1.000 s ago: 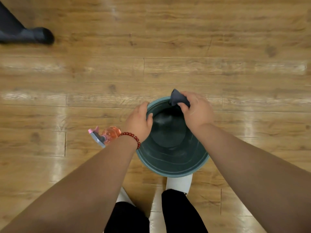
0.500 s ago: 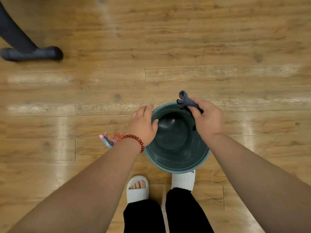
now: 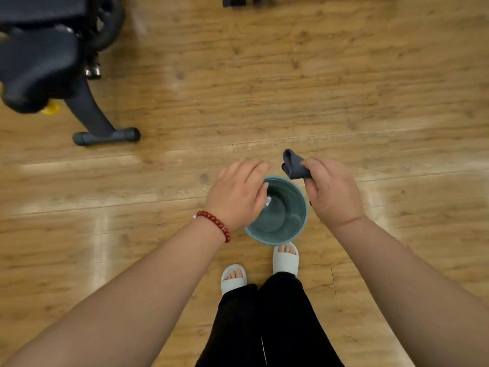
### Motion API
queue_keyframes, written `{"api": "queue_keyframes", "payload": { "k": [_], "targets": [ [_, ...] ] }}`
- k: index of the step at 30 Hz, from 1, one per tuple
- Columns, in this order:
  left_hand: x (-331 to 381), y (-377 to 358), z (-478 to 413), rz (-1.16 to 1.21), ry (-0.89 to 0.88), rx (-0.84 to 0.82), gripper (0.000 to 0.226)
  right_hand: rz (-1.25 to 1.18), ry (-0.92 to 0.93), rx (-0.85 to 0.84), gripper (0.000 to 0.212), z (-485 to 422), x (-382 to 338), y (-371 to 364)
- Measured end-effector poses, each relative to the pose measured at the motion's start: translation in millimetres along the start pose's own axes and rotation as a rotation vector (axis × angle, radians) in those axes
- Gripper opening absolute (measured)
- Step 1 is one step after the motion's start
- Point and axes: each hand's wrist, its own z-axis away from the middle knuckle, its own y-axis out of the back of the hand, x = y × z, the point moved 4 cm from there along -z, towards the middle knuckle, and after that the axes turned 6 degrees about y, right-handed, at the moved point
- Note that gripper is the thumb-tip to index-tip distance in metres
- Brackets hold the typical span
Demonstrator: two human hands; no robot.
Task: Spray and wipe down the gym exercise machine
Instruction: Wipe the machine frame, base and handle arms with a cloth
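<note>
Head view: one teal bucket (image 3: pixel 295 207) sits at centre, its left rim hidden under my left hand (image 3: pixel 238 193), which hangs loose-fingered and holds nothing. My right hand (image 3: pixel 334 193) pinches one dark cloth (image 3: pixel 293 165) just above the far rim. One exercise machine (image 3: pixel 87 109) stands at upper left, cut off by the frame edge. Two slippers (image 3: pixel 234 278) show below.

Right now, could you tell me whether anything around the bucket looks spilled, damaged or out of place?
Nothing stands out. The round teal plastic bucket stands upright on the glossy wooden plank floor, with no puddle around it; the bright patches look like reflections. The right hand grips a crumpled dark blue cloth.
</note>
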Motion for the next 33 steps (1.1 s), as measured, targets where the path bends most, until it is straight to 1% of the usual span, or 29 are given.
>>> {"api": "queue_keyframes", "payload": {
  "k": [2, 4, 7, 10, 13, 15, 19, 23, 27, 29, 33],
  "targets": [
    [24, 41, 12, 0.006, -0.083, 0.057, 0.039, 0.019, 0.046, 0.056, 0.029, 6, -29, 43],
    [48, 79, 26, 0.023, -0.152, 0.148, 0.037, 0.026, 0.092, 0.136, 0.026, 17, -56, 85],
    [85, 129, 46, 0.083, -0.226, 0.259, 0.036, 0.037, 0.142, 0.245, 0.024, 38, -90, 145],
    [125, 162, 61, 0.141, -0.307, 0.287, 0.036, 0.051, 0.191, 0.325, 0.024, 56, -116, 197],
    [167, 186, 65, 0.179, -0.402, 0.289, 0.036, 0.059, 0.224, 0.352, 0.023, 74, -123, 238],
    [197, 196, 59, 0.181, -0.477, 0.299, 0.035, 0.068, 0.224, 0.369, 0.024, 85, -112, 259],
    [260, 199, 27, 0.150, -0.578, 0.361, 0.035, 0.098, 0.218, 0.436, 0.029, 99, -65, 305],
    [316, 186, -10, 0.114, -0.556, 0.414, 0.035, 0.113, 0.222, 0.476, 0.026, 101, -13, 348],
    [373, 170, -50, 0.110, -0.538, 0.465, 0.034, 0.140, 0.260, 0.452, 0.024, 103, 47, 393],
    [393, 162, -70, 0.097, -0.526, 0.478, 0.033, 0.159, 0.270, 0.453, 0.028, 100, 74, 409],
    [414, 151, -108, 0.076, -0.476, 0.477, 0.033, 0.176, 0.270, 0.454, 0.027, 84, 128, 423]
  ]
}}
